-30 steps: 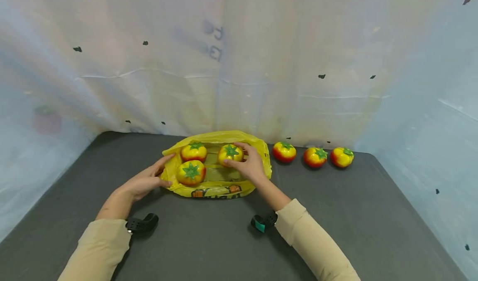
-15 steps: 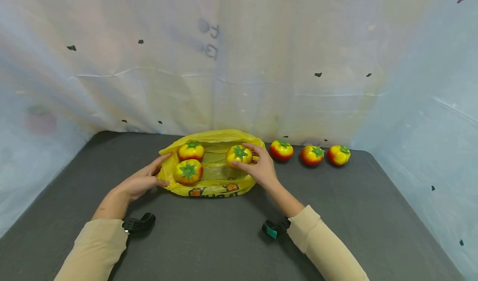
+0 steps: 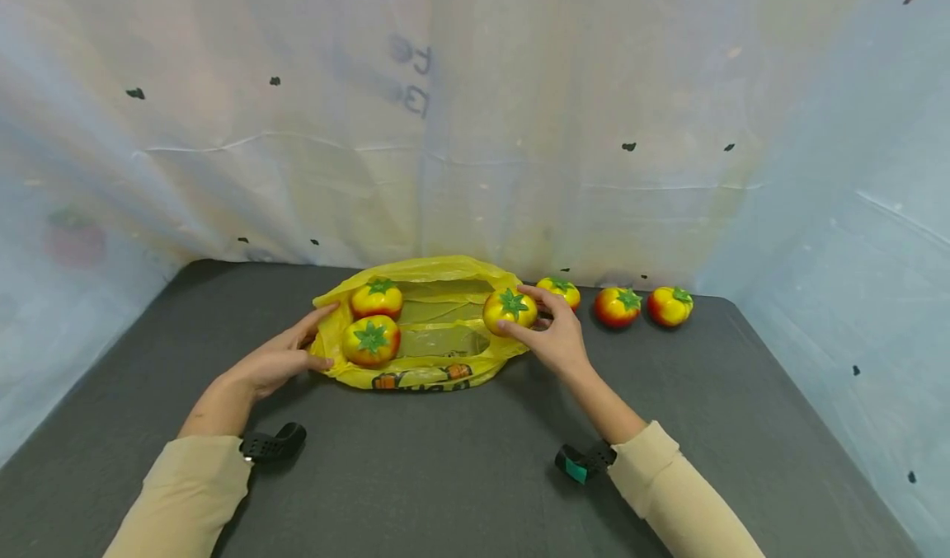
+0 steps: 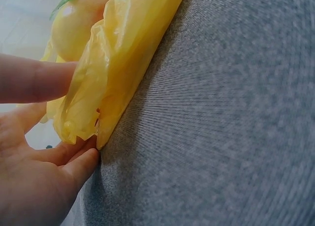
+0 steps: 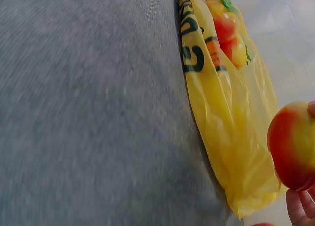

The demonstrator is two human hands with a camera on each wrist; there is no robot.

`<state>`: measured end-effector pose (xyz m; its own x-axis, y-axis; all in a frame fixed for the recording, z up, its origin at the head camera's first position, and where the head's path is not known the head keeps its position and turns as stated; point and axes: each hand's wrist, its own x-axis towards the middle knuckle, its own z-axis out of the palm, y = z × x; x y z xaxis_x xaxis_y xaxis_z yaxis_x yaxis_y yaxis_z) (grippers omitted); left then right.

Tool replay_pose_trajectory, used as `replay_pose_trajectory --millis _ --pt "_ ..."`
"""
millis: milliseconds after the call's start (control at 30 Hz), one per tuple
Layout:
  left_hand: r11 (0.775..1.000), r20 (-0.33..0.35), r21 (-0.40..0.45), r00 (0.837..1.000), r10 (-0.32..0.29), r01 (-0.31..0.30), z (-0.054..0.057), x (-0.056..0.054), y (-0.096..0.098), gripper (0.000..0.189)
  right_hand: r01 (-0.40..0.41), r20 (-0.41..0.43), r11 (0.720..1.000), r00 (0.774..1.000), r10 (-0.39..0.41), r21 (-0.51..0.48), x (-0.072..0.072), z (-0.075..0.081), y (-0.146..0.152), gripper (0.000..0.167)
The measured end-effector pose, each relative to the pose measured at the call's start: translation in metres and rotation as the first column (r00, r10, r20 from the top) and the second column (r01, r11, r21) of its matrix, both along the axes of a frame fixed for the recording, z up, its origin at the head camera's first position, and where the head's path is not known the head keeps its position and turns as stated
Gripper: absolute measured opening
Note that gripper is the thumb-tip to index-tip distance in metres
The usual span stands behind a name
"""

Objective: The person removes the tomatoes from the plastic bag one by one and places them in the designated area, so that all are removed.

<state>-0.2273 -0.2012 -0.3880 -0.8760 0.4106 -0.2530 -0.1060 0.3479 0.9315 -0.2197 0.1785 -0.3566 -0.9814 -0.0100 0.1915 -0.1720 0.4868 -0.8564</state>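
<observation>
A yellow plastic bag [image 3: 438, 269] lies on its side on the dark table, mouth spread wide. Two yellow-red toy tomatoes with green star-shaped tops rest in its left part, a rear tomato [image 3: 377, 298] and a front tomato [image 3: 371, 340]. My left hand [image 3: 278, 360] holds the bag's left end; in the left wrist view its fingers [image 4: 81, 159] lie against the yellow film [image 4: 123, 53]. With thumb and fingers my right hand [image 3: 552, 331] grips another tomato [image 3: 508, 311] above the bag's right edge. The right wrist view shows this held tomato [image 5: 293, 145] off the table.
Right of the bag several more toy tomatoes stand in a row: one [image 3: 560, 288] partly behind my right hand, a middle one [image 3: 617, 307] and a far right one [image 3: 670, 306]. A pale plastic sheet [image 3: 475, 129] hangs behind the dark table [image 3: 416, 475].
My right hand has moved rightward with the gripped tomato, from over the bag's inside to its right edge. The left hand and the two tomatoes in the bag stay put.
</observation>
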Motion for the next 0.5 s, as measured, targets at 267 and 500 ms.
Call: replay_pose_trajectory --millis 267,500 --pt "1.0 -0.004 0.005 1.0 0.003 -0.003 -0.001 0.0 -0.001 0.098 0.039 0.013 0.998 0.999 -0.04 0.04 0.006 0.002 0.018 0.061" --pt "1.0 -0.004 0.014 1.0 -0.004 0.005 -0.002 -0.001 0.0 0.098 0.066 0.03 0.995 0.997 -0.069 0.072 0.009 -0.003 0.035 0.062"
